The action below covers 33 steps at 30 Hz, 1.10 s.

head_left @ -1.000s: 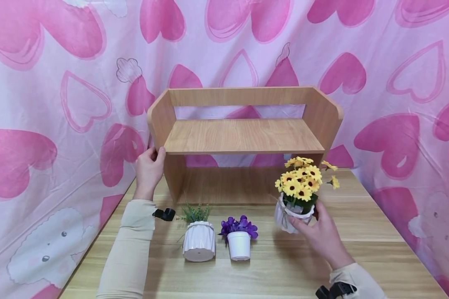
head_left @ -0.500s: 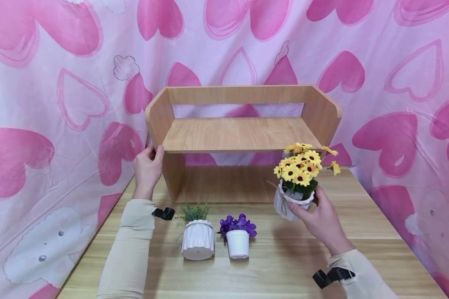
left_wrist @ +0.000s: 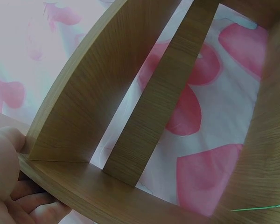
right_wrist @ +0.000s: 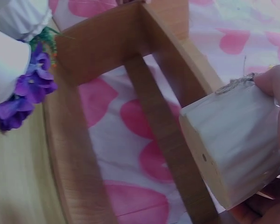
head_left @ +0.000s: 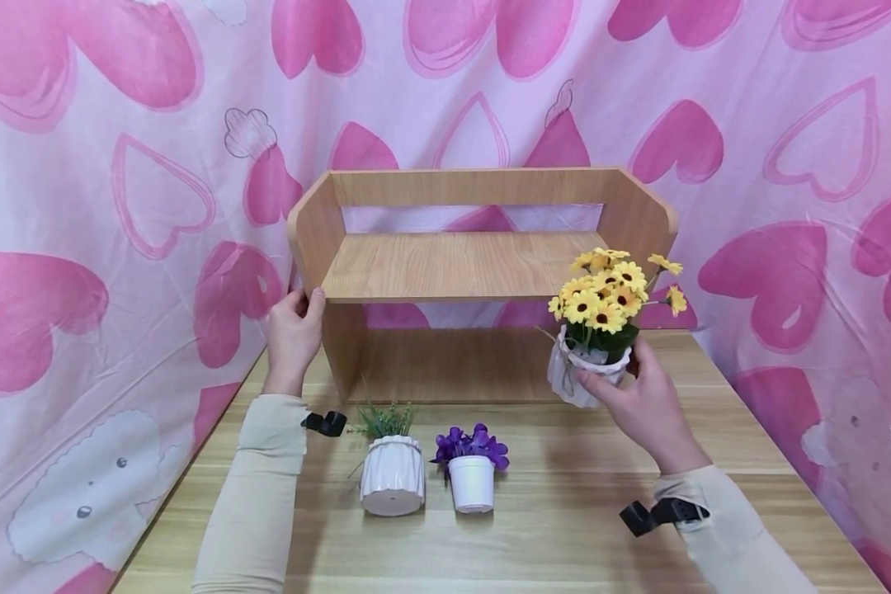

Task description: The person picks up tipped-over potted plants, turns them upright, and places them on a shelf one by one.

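I have the right hand point(head_left: 657, 412) gripping potted yellow flowers point(head_left: 600, 320) aloft, the left hand point(head_left: 294, 342) grasping the wooden shelf point(head_left: 445, 266).

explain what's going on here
A person's right hand holds a white pot of yellow flowers above the table, near the right end of the wooden shelf. The left hand grips the shelf's left side. Two more white pots, one with a green plant and one with purple flowers, are on the table.
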Available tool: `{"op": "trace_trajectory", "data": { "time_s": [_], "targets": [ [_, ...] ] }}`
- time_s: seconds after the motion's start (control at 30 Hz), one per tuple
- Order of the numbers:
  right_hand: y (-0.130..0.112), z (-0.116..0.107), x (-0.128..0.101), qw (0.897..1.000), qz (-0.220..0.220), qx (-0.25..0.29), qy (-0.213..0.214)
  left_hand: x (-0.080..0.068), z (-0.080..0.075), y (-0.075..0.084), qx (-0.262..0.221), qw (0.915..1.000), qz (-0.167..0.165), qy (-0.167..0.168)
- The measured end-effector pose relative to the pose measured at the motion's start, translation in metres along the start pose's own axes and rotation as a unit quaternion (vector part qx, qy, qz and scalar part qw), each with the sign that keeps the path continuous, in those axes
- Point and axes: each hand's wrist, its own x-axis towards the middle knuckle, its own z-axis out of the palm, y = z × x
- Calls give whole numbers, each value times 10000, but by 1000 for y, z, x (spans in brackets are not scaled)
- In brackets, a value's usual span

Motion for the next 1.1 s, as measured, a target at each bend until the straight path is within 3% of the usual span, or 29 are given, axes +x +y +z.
{"op": "trace_trajectory", "data": {
  "time_s": [0.37, 0.7, 1.1],
  "targets": [
    [-19, -14, 19, 9998, -54, -134, 161, 0, 1, 2, -28, 10000, 56, 38],
    [-33, -13, 38, 9997, -102, -66, 199, -1, -1, 2, -50, 9996, -269, -117],
    [-52, -12, 55, 9990, -61, -90, 440, -2, -1, 2, -23, 9994, -301, -140]
  ]
}}
